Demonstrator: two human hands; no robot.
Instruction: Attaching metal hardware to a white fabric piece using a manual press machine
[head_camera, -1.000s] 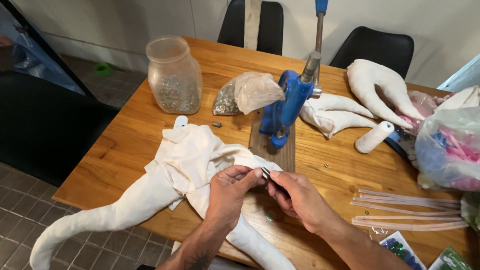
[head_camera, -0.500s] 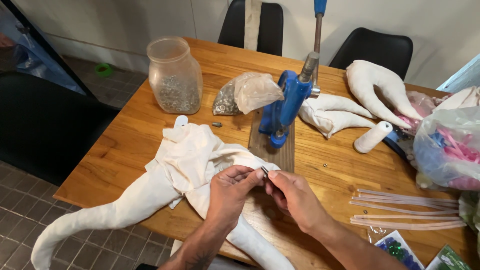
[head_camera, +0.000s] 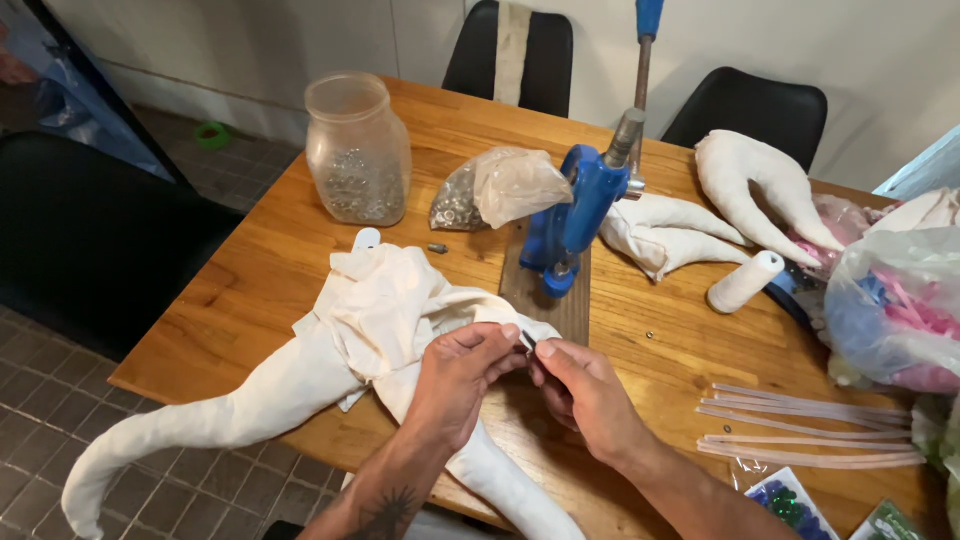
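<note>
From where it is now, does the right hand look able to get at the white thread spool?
Probably yes: the right hand pinches a small dark piece, and only bare table lies between it and the white thread spool.

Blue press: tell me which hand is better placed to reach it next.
Probably the right hand: it sits nearer the blue press. The left hand lies over the white cloth. Both pinch a small dark piece.
</note>
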